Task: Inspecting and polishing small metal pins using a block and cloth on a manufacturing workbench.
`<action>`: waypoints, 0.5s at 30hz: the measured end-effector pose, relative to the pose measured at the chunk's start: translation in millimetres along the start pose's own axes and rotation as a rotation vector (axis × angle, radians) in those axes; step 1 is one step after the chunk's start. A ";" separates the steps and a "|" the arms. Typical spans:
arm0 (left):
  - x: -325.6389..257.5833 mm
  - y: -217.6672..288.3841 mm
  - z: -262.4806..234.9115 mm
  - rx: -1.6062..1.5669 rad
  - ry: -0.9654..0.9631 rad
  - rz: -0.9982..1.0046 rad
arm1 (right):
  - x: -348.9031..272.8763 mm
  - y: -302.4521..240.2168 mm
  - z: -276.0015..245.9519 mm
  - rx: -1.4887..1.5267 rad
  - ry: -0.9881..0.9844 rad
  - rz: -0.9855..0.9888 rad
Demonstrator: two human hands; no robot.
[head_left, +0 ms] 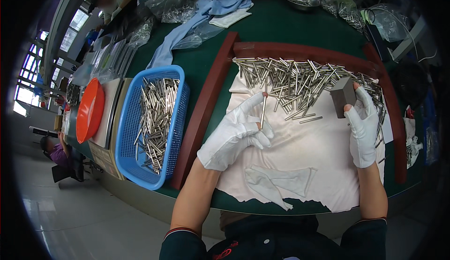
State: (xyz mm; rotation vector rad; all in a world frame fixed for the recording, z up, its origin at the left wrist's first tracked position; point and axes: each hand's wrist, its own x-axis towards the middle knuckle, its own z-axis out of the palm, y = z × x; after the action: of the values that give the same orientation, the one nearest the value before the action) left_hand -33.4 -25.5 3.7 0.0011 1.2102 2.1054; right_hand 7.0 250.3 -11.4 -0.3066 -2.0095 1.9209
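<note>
Metal rod is held just right of frame centre, long axis running roughly up-down in the picture. It is gripped by bare thumb and index tips of the left hand; that hand is narrowed at those two tips, other fingers loosely curled and spread, palm not closed. Light hold presumably used so most of the rod is left exposed to view.

Dark grey block is clamped between thumb and fingers of the right hand, right of centre; tips are parted by the block's thickness. Hands are kept well apart. White gloves are worn with some fingertips bare, likely for feel on thin parts.

Rod heap is spread above the hands, within reach, on pink cloth, probably laid to stop rolling and scratching. Pile is backed by dark red frame, seemingly fitted as a stop around the desk area. White fabric piece is left at lower centre. More rods are contained in blue basket, left of centre, outside the frame, likely parked there to keep the two lots separate
</note>
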 end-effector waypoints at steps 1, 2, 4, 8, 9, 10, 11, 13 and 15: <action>1.0 -0.8 0.8 -0.006 -0.009 0.002 | -0.6 0.7 -1.2 -0.003 0.003 0.000; 1.2 -1.3 1.2 -0.012 -0.015 0.004 | -0.9 2.6 -1.7 -0.142 0.003 -0.086; 1.2 -3.2 -1.2 0.002 -0.038 -0.014 | -4.8 1.5 -0.1 -0.472 -0.005 -0.377; 2.7 -10.0 9.0 0.023 -0.106 -0.064 | -26.7 -16.4 16.1 -0.666 -0.189 -0.652; 3.8 -13.5 10.5 0.008 -0.144 -0.061 | -28.3 -16.6 20.7 -0.635 -0.212 -0.671; 4.3 -16.0 13.0 -0.004 -0.157 -0.067 | -29.5 -15.7 22.6 -0.612 -0.224 -0.661; 2.8 -16.3 16.1 0.034 -0.128 -0.080 | -29.8 -14.6 24.3 -0.586 -0.239 -0.656; 0.5 -16.5 21.0 0.086 -0.105 -0.098 | -30.9 -11.8 25.7 -0.580 -0.247 -0.654; 0.1 -18.5 22.4 0.111 -0.113 -0.099 | -32.3 -12.3 29.3 -0.587 -0.251 -0.670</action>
State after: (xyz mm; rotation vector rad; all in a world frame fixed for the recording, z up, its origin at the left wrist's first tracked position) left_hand -15.7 -2.5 2.2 0.1070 1.2328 1.9241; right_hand 26.2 210.2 -3.1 0.4494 -2.3904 0.9845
